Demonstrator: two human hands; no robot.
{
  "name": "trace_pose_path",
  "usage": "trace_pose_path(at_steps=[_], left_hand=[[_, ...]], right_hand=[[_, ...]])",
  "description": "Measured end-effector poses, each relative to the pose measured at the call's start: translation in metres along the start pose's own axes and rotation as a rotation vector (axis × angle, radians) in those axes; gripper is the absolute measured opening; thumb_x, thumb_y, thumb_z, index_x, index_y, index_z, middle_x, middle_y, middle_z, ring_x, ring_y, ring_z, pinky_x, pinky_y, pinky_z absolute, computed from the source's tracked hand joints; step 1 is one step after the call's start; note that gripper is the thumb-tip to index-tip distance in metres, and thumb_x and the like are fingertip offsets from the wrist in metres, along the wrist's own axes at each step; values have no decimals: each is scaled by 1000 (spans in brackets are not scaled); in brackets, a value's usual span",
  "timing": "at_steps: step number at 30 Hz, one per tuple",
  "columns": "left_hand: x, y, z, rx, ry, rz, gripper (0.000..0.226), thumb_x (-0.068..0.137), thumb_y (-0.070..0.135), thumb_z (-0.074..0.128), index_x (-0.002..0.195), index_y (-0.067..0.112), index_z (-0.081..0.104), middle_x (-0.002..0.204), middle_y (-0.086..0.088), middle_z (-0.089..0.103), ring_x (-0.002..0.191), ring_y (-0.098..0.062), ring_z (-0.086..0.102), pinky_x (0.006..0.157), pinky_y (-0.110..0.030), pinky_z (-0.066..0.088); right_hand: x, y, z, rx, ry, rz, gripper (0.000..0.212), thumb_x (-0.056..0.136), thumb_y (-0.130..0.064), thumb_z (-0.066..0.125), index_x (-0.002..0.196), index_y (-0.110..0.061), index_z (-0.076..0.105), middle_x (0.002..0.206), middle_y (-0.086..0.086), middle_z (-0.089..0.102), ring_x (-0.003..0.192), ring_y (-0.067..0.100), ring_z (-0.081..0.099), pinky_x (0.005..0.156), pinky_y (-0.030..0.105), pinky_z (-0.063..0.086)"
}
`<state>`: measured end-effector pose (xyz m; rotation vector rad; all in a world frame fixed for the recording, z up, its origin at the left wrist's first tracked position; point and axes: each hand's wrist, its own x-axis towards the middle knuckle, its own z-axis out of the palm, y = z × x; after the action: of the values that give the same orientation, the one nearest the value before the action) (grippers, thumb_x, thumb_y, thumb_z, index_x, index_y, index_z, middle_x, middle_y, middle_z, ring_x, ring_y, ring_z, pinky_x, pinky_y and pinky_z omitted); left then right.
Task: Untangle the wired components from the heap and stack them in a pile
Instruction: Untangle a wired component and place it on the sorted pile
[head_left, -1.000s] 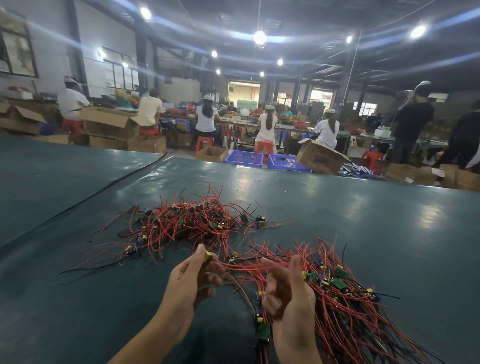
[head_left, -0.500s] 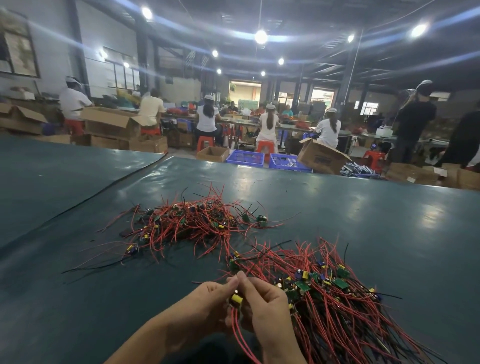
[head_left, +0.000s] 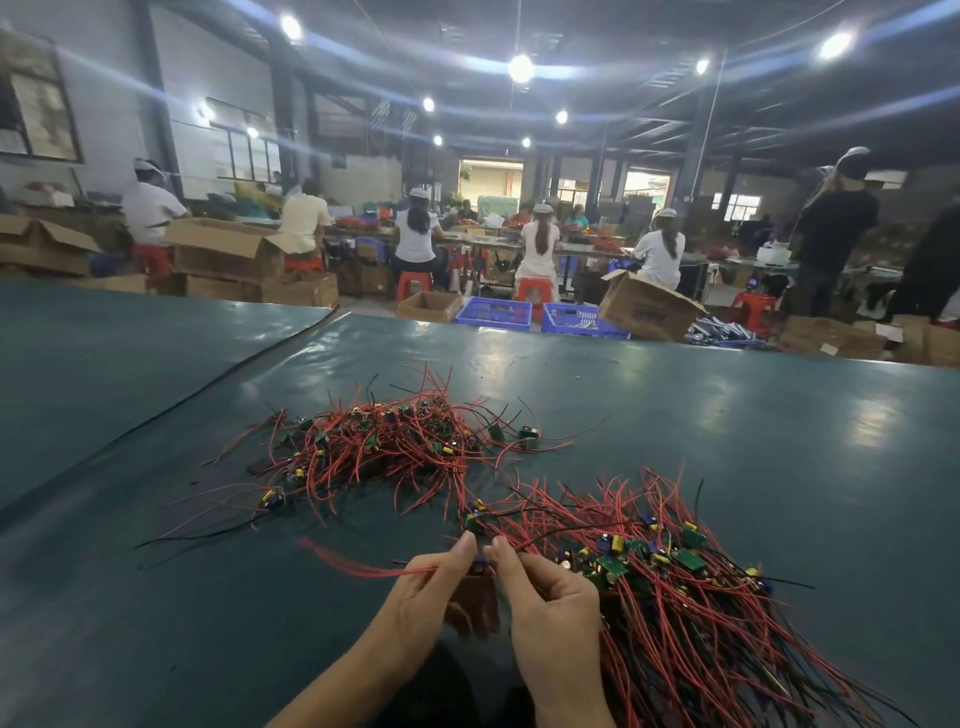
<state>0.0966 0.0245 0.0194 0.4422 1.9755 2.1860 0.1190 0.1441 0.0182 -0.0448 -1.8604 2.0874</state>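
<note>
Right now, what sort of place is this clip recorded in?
Most likely an electronics assembly workshop or factory floor: rows of seated workers fill the hall, open cardboard boxes and blue crates stand on the floor, and heaps of red-wired components lie on the green table.

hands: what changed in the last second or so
The left hand and right hand, apart a second ago, have come together at the left edge of the near heap. Their fingers now pinch one wired component between them. Its red wires now trail out to the left over the green table. The near heap and the far pile lie as before.
</note>
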Motion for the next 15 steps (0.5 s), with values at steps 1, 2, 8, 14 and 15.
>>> trace_pose_path(at_steps=[1, 2, 8, 14, 15], left_hand=[[1, -5, -3, 1, 38, 1, 38, 76, 58, 56, 56, 27, 66, 59, 9, 62, 64, -12, 56, 73, -34, 42], [1, -6, -3, 5, 73, -10, 32, 73, 55, 54, 61, 26, 64, 62, 8, 62, 66, -15, 55, 74, -36, 42], [3, 2, 4, -12, -6, 68, 45, 86, 37, 50, 46, 17, 57, 49, -6, 53, 48, -18, 50, 57, -27, 44], [2, 10, 0, -32, -39, 157, 39, 68, 44, 54, 41, 15, 52, 44, -5, 46, 41, -19, 45, 50, -27, 41], [1, 9, 0, -28, -51, 158, 40, 67, 47, 54, 42, 15, 52, 45, -6, 47, 42, -19, 46, 50, -27, 41]], right_hand=[[0, 0, 1, -5, 4, 0, 30, 90, -16, 66, 63, -24, 79, 67, 11, 73, 67, 20, 72, 61, 23, 57], [0, -1, 2, 3, 15, 17, 30, 90, -16, 66, 63, -23, 79, 66, 11, 73, 65, 19, 70, 61, 24, 57], [11, -6, -6, 193, 201, 264, 23, 88, -23, 67, 73, -13, 80, 41, -6, 33, 34, 6, 25, 36, 18, 22], [20, -13, -33, 362, 277, 265, 24, 89, -23, 64, 84, -4, 77, 54, -2, 42, 42, 9, 26, 35, 19, 26], [19, -13, -33, 363, 284, 259, 24, 90, -24, 64, 85, -4, 77, 54, -2, 42, 42, 8, 26, 34, 19, 27]])
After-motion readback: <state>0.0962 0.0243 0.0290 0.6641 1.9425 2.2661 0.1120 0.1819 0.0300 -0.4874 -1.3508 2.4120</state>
